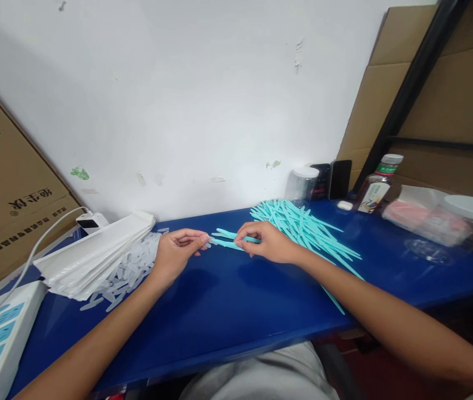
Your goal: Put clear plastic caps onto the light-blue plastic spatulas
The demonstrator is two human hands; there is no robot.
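Note:
My left hand (178, 251) is closed, with thumb and fingertips pinching a small translucent plastic piece (209, 243). My right hand (263, 241) grips slim turquoise plastic sticks (227, 244), their ends pointing left. The tip of one stick meets the translucent piece, or nearly so; whether it sits inside cannot be made out. Behind and right of my right hand lies a heap of similar turquoise sticks (303, 225). A scattered pile of small translucent pieces (126, 272) lies left of my left hand.
White flat sleeves (95, 258) are stacked beside the translucent pile. A power strip (3, 333) and a white cable (32, 250) occupy the left side. Jars, including a clear one (303, 186), a bottle (376, 186) and a pink packet (423, 216) stand along the right of the blue table (236, 316).

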